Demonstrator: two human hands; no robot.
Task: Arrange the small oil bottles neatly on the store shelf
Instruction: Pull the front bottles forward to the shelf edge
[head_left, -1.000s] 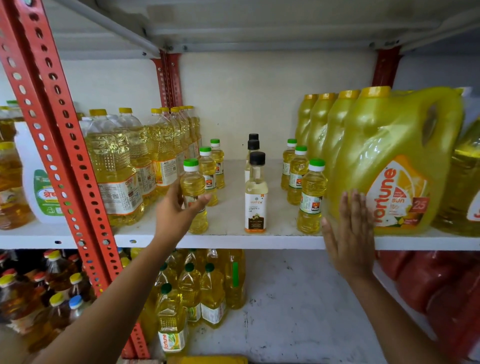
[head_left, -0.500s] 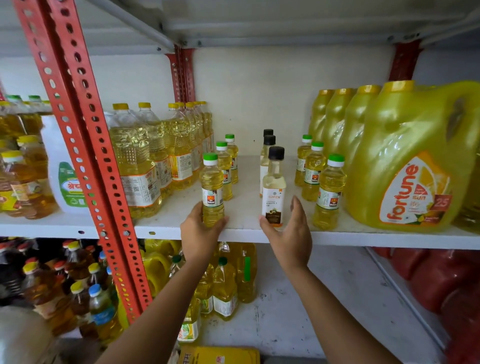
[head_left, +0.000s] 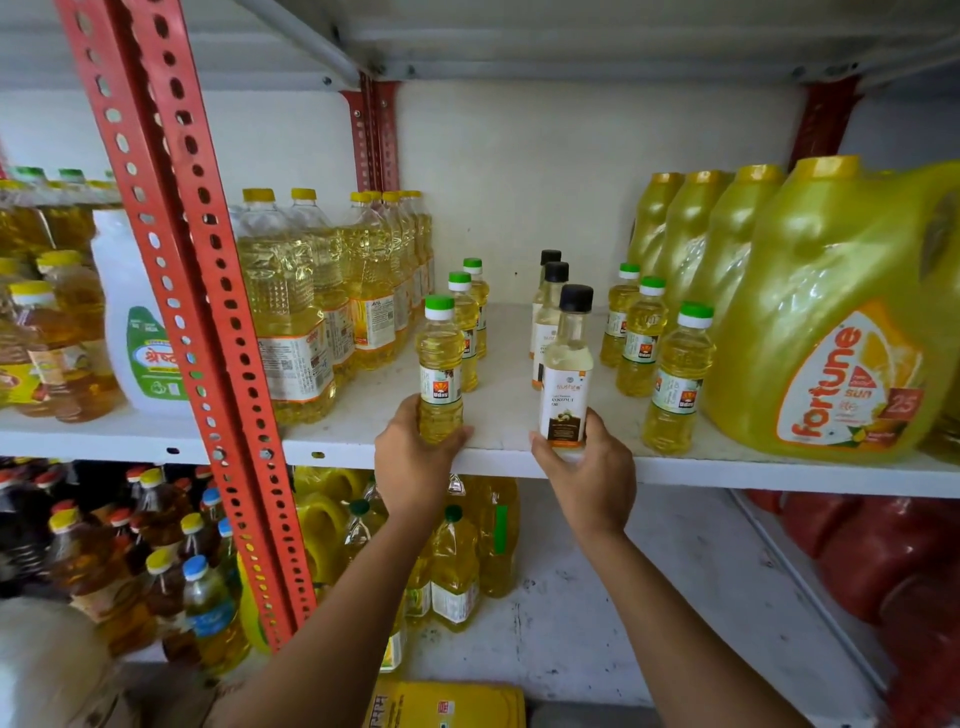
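On the white shelf (head_left: 509, 457), small oil bottles stand in three rows running front to back. My left hand (head_left: 413, 457) grips the base of the front green-capped yellow bottle (head_left: 440, 364) of the left row; two more stand behind it (head_left: 464, 322). My right hand (head_left: 587, 470) grips the base of the front black-capped coconut oil bottle (head_left: 567, 374); two black-capped bottles (head_left: 551, 306) stand behind. A right row of three green-capped bottles (head_left: 675, 379) stands untouched. All the bottles are upright.
Tall yellow-capped oil bottles (head_left: 291, 312) crowd the shelf's left, beside a red perforated upright (head_left: 182, 291). Big yellow Fortune jugs (head_left: 841, 322) fill the right. More oil bottles (head_left: 457, 561) stand on the lower shelf, red pouches (head_left: 883, 561) at lower right.
My right hand left the big Fortune jug and took hold of the front black-capped bottle. My left hand slid lower on the front green-capped bottle. The view moved closer and rightward.
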